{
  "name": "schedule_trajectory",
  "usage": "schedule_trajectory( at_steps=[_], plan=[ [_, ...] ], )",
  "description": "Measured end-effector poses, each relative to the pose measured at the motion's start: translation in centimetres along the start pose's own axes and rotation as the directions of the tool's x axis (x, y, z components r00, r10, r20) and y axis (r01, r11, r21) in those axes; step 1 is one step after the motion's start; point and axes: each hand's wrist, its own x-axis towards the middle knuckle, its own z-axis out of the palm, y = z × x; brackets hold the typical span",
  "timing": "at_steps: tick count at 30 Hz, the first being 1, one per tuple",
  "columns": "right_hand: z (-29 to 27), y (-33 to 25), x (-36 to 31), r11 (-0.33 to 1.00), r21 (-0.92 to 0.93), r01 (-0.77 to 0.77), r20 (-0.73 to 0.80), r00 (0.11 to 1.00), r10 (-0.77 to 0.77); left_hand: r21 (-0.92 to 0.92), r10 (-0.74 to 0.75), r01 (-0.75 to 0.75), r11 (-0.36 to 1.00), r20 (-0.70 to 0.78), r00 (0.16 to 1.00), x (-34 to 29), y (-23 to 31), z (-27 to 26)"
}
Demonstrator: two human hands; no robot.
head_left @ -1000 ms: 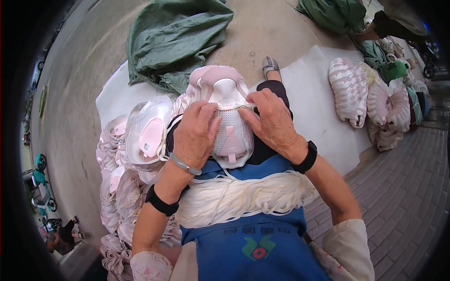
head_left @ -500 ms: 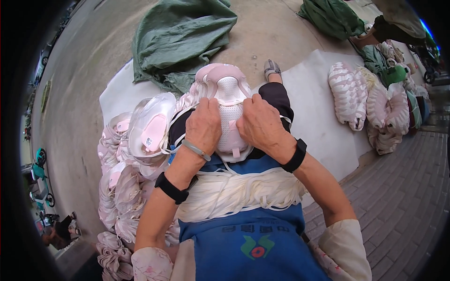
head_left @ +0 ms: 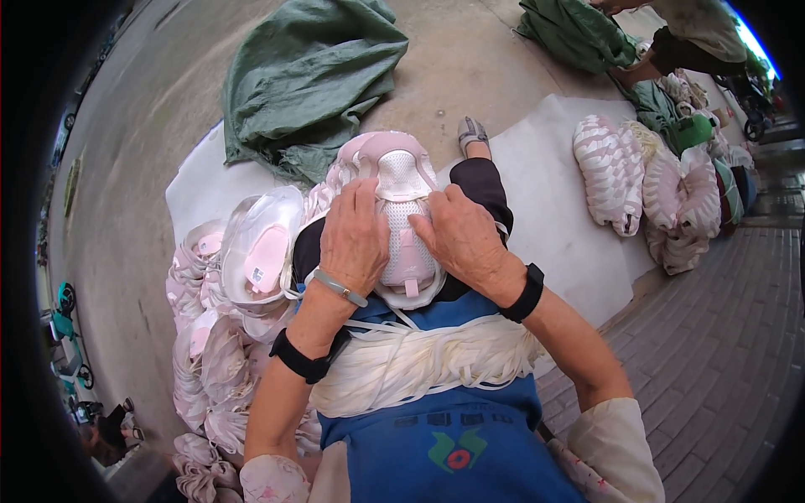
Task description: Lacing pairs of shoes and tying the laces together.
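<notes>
A pink-and-white shoe upper (head_left: 407,220) with a perforated tongue and a pink pull tab lies across my lap, its tab end towards me. My left hand (head_left: 355,239) grips its left edge, fingers curled over the side. On the opposite edge is my right hand (head_left: 466,239), its thumb pressed on the upper and its fingers bent along the rim. The fingertips are partly hidden, so any lace end in them cannot be made out. A thick bundle of cream laces (head_left: 428,360) rests on my blue apron (head_left: 453,419), just below the upper.
Stacked pink-and-white uppers (head_left: 201,360) crowd my left side, beside a clear plastic-like cover with a pink insole (head_left: 267,264). Ahead lies a green sack (head_left: 314,84) on a white sheet (head_left: 545,184). More bundled uppers (head_left: 610,172) and a person (head_left: 696,42) are at right.
The view has shifted slightly, and the upper sits a little lower in it. My fingers have slid slightly along its edges; both hands stay on it.
</notes>
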Motion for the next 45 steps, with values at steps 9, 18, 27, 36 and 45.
schedule_trajectory(
  at_steps=[9, 18, 27, 36, 45],
  plan=[
    [-0.3, 1.1, 1.2, 0.998, -0.048, 0.051, 0.166, 0.985, -0.042, -0.214, -0.078, 0.068, 0.974, -0.037, 0.996, 0.9, 0.7, 2.7],
    [0.7, 3.0, -0.1, 0.981, 0.059, 0.185, 0.109, 0.976, -0.191, -0.175, -0.110, 0.096, 0.980, -0.071, 0.991, 0.3, 1.7, 3.7],
    [0.1, 2.3, -0.2, 0.983, 0.168, 0.071, 0.044, 0.996, -0.079, -0.195, -0.179, 0.169, 0.966, -0.034, 0.983, 0.5, 1.6, 3.4],
    [1.8, 3.3, 1.3, 0.953, 0.285, -0.105, -0.012, 0.993, 0.113, -0.106, -0.181, 0.171, 0.979, -0.084, 0.980, 0.8, 1.6, 4.5],
    [1.1, 4.7, 2.8, 0.857, 0.469, -0.212, 0.182, 0.973, 0.141, -0.117, -0.176, 0.165, 0.979, -0.090, 0.980, 1.0, 2.1, 3.8]
  ],
)
